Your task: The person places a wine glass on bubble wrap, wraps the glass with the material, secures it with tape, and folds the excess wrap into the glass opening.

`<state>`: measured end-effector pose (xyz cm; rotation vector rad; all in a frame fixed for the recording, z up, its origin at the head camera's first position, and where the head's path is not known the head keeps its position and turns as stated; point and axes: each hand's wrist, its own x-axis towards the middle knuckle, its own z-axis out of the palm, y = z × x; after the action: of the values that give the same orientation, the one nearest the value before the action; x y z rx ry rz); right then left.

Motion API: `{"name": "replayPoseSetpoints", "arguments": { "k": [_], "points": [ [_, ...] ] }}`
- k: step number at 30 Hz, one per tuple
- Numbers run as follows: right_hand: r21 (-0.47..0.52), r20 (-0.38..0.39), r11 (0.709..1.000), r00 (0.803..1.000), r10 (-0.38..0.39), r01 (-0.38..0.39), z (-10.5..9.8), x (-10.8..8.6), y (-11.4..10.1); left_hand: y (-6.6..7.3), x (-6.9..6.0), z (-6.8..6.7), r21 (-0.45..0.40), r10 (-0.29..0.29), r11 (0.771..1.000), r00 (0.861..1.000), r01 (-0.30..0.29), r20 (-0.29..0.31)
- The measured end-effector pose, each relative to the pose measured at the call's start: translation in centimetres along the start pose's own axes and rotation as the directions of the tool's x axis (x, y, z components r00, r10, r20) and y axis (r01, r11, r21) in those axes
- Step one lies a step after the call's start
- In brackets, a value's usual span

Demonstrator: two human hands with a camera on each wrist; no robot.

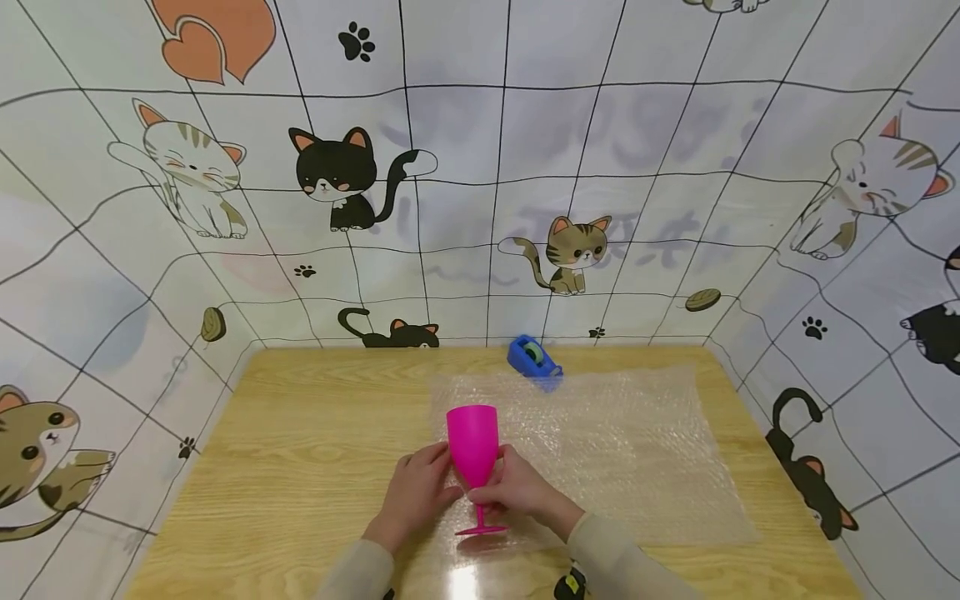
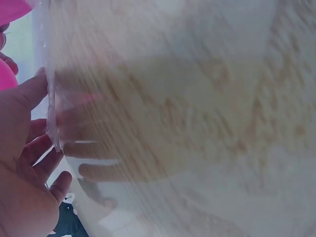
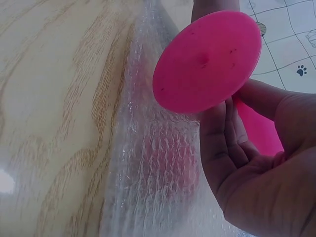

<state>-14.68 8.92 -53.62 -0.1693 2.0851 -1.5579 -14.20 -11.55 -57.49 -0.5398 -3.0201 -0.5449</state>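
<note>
A bright pink plastic goblet [image 1: 474, 442] stands upright over the left part of a clear bubble wrap sheet [image 1: 637, 467]. My right hand [image 1: 521, 485] grips it around the stem and lower bowl. In the right wrist view the goblet's round foot [image 3: 207, 61] faces the camera, the fingers curled behind it. On the goblet's left side, my left hand [image 1: 422, 492] holds the near-left edge of the wrap. The left wrist view shows the thumb and fingers of that hand [image 2: 29, 148] at the film's edge [image 2: 52, 113].
A blue tape dispenser [image 1: 534, 358] sits at the back of the wooden table [image 1: 322, 425], near the wrap's far edge. Cat-print cloth walls [image 1: 465, 208] enclose the back and both sides. A small black item [image 1: 572, 583] shows at the front, by the right sleeve.
</note>
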Motion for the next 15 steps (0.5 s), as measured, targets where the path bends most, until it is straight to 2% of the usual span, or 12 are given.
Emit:
{"name": "replayPoseSetpoints", "arguments": {
  "k": [6, 9, 15],
  "points": [
    [0.014, -0.001, 1.000, 1.000, 0.021, -0.021, 0.1, 0.0, -0.1, -0.2, 0.2, -0.4, -0.038, 0.029, 0.999, 1.000, -0.029, 0.011],
    [0.019, 0.005, 0.999, 1.000, 0.030, -0.030, 0.2, 0.0, -0.1, -0.6, 0.0, -0.8, -0.076, 0.023, 0.997, 1.000, -0.021, 0.019],
    [0.018, -0.004, 0.999, 0.999, 0.033, -0.033, 0.3, 0.0, -0.1, -1.1, -0.6, -1.6, -0.058, 0.008, 0.998, 1.000, -0.009, -0.014]
  ]
}}
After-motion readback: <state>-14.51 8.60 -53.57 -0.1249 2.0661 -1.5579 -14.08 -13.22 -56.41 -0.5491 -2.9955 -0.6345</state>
